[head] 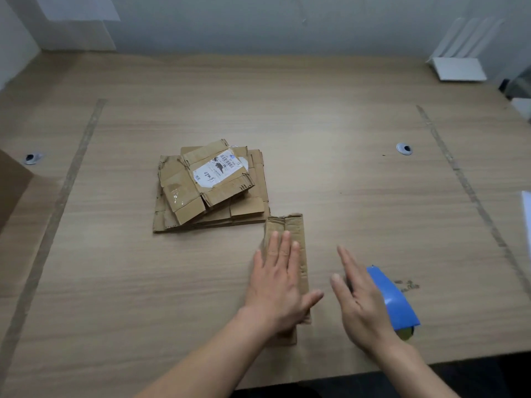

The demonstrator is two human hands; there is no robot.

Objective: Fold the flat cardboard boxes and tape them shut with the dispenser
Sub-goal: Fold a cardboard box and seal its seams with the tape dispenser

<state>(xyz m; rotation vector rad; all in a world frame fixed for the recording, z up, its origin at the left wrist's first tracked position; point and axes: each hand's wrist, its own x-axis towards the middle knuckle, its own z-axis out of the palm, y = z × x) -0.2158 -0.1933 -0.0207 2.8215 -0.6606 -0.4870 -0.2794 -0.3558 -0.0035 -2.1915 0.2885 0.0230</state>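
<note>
On the pale wood-grain table [330, 133] below a grey wall [258, 24] – left hand [280, 285] flat, fingers spread, on a folded brown cardboard piece [296, 228]; right hand [362, 303] released, empty.

A single head-worn camera looks forward and steeply down over the wooden counter [316, 116] from its near edge, facing the pale back wall [230, 24]. The lens is wide (straight counter lines bow toward the frame edges), so nearly the whole counter top fits. It sits close above the person's forearms: the left hand [278, 285] and right hand [359, 303] fill the lower centre, while the stack of flattened cardboard boxes [212, 188] lies mid-frame, farther off.
</note>
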